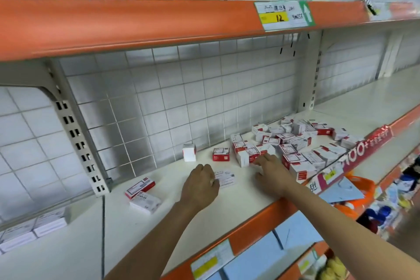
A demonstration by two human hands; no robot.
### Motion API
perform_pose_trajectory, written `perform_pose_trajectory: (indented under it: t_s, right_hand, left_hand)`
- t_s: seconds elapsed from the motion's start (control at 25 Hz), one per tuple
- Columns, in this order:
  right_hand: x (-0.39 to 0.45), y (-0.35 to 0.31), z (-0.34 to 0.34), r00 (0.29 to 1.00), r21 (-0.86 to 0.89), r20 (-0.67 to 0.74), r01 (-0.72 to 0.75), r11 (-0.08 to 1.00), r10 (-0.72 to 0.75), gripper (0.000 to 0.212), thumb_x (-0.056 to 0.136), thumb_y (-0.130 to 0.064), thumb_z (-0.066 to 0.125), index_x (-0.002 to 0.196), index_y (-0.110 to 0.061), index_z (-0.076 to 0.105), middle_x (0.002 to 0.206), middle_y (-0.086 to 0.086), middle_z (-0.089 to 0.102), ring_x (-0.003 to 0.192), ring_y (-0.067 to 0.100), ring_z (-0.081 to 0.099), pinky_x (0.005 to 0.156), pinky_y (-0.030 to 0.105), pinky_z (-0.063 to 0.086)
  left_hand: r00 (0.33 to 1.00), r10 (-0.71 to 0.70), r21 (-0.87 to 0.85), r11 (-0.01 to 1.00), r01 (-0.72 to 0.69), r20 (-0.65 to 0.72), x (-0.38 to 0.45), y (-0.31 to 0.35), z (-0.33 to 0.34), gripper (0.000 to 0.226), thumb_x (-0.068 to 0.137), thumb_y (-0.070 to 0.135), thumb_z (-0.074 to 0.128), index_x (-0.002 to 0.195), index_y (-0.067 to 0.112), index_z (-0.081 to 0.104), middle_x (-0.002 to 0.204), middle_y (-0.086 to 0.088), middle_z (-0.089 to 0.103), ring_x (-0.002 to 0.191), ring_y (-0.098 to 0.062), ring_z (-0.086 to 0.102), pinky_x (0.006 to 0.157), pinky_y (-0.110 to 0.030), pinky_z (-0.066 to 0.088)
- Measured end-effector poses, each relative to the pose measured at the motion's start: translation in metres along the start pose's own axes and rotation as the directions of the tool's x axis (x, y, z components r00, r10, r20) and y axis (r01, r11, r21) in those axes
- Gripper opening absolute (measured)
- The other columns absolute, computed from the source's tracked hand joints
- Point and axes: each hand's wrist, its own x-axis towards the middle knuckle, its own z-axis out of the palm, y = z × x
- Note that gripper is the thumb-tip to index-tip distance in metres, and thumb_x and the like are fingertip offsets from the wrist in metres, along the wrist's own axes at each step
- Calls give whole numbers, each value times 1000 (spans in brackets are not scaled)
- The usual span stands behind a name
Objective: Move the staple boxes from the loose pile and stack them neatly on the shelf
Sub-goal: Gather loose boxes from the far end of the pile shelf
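White shelf (204, 223), loose pile (302, 145) of staple boxes at 2 o'clock. Left grip (201, 183) curled round one flat box (225, 178); right grip (269, 171) reaches the pile's edge, grasp unclear.

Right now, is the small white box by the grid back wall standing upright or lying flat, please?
Upright: the small white box stands on end, taller than wide, alone beside the grid back wall.

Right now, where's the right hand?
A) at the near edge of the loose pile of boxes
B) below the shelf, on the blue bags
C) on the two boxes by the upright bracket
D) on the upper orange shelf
A: the right hand reaches to the near edge of the loose pile, fingers on a box there, while the left hand covers a flat box.
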Motion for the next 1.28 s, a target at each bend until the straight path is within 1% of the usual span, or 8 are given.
perform_pose_trajectory:
  t_s: [0.12,0.24,0.6,0.8,0.92,1.0,1.12,1.28]
  right_hand:
    - [30,20,-4,999,-82,-10,45,996,-46,45,89,-13,47,134,-12,42,138,8,40,128,26,33,106,31,27]
    - [48,22,-4,989,-159,59,143,977,-135,52,91,-11,44,142,-16,33,149,1,30,136,22,25,109,32,28]
    - [22,15,-10,964,-317,94,266,910,-248,38,90,-16,44,128,-15,51,137,6,41,126,25,33,103,43,25]
    - [15,15,-25,940,-105,176,313,944,-293,28,85,-27,56,111,-17,58,127,2,45,120,23,39,99,33,33]
    - [20,13,-31,912,69,321,245,967,-254,21,81,-20,60,98,-24,47,115,-1,50,107,21,48,81,29,40]
    - [20,10,-29,902,105,358,217,970,-241,36,81,-15,59,112,-25,44,116,-3,49,105,18,49,77,24,37]
    - [17,6,-21,907,102,337,233,967,-253,54,82,-22,62,132,-21,42,125,-2,45,116,17,48,90,21,36]
    - [11,-1,-15,927,144,232,266,953,-294,43,79,-24,65,120,-18,53,116,0,44,105,16,50,87,20,39]
  left_hand:
    - [996,-58,-9,998,58,-75,16,8,8,20,93,26,51,105,10,54,110,-7,55,102,-17,54,80,-22,43]
    - [995,-62,5,998,63,-80,36,5,12,25,94,25,49,113,9,53,119,-8,52,114,-21,50,93,-28,43]
    - [985,-27,204,979,-9,173,95,-1,39,49,97,14,39,145,12,29,154,-6,24,140,-26,25,116,-37,20]
    - [980,10,209,976,-52,198,93,-2,27,44,90,23,55,131,11,46,133,-7,47,122,-22,45,100,-28,36]
    - [976,21,190,980,-64,219,82,-5,12,35,85,27,64,115,11,53,120,-6,51,108,-21,51,85,-25,39]
    - [970,-7,105,994,-19,241,74,-14,2,39,82,27,68,115,12,53,119,-4,52,107,-19,50,83,-21,37]
    - [963,-77,2,997,79,258,59,-29,-8,48,78,28,73,119,12,54,110,-1,49,98,-16,50,78,-18,37]
    - [989,-32,-26,999,36,143,39,-37,-12,38,73,26,76,105,13,62,97,3,46,92,-15,53,73,-18,38]
